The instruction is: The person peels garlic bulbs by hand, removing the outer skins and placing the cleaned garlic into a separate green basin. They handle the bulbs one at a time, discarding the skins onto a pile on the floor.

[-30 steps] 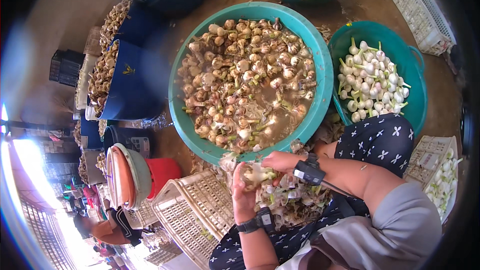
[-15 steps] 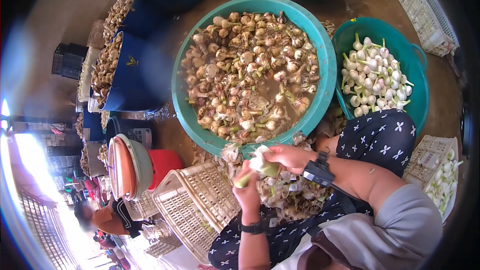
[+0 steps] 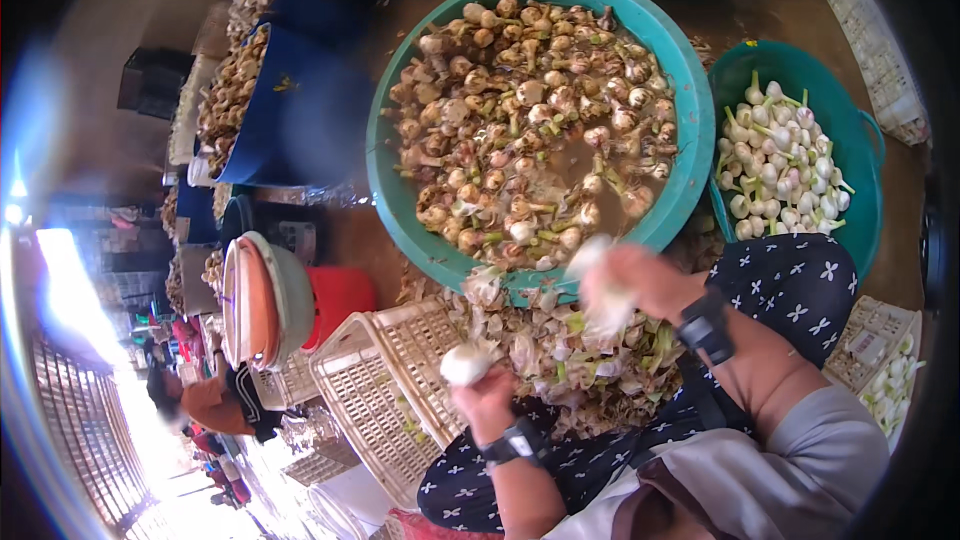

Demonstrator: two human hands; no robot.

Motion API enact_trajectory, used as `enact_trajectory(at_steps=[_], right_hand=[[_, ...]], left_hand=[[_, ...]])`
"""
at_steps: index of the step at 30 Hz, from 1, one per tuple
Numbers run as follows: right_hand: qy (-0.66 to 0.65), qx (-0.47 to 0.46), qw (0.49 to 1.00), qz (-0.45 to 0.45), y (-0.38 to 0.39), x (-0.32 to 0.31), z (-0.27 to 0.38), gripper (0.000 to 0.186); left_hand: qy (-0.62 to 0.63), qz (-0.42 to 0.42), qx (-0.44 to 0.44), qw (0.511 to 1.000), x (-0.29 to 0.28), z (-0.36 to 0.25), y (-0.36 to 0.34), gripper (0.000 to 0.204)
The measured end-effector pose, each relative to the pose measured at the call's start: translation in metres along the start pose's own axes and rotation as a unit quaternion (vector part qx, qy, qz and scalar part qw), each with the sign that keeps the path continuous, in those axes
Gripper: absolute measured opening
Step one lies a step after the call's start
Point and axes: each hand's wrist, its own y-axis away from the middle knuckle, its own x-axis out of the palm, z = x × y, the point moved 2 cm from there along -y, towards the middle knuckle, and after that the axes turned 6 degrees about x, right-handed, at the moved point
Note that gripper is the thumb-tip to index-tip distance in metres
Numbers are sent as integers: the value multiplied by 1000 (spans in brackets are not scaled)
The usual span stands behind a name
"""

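Fingers closed, my left hand [image 3: 484, 402] grips a white peeled garlic bulb [image 3: 466, 364] beside the cream plastic crate. My right hand [image 3: 640, 280], smeared by motion, is apart from it at the near rim of the big green tub [image 3: 694, 140]. Pale papery garlic skin [image 3: 606, 318] hangs from its fingers. Brown unpeeled garlic bulbs [image 3: 530, 92] sit in muddy water in that tub. Under my hands lies a heap of peeled garlic skins [image 3: 590, 370].
A smaller green tub [image 3: 868, 190] at the right holds white garlic bulbs. Cream crate [image 3: 375, 365] lies tilted at my left, by stacked basins [image 3: 285, 300] and a red bucket [image 3: 340, 302]. Blue bins [image 3: 300, 115] heaped with garlic stand far left. Another person [image 3: 215, 402] is beyond.
My hands have moved apart: the left one to the left with the garlic bulb, the right one up and right with loose skin. The view has shifted slightly.
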Motion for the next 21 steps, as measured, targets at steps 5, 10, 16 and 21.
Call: enact_trajectory(at_steps=[5,10,16,21], right_hand=[[273,-117,882,-365,-56,-32,-32,49],[546,163,639,-516,-117,-111,-21,44],[250,80,930,-259,-107,-31,-25,26],[331,-210,910,-137,-45,36,-13,26]], left_hand=[[354,-102,246,896,-41,-119,10,52],[133,118,267,947,-14,-102,22,37],[-310,132,96,937,103,55,62,45],[-301,193,63,932,111,82,48,47]])
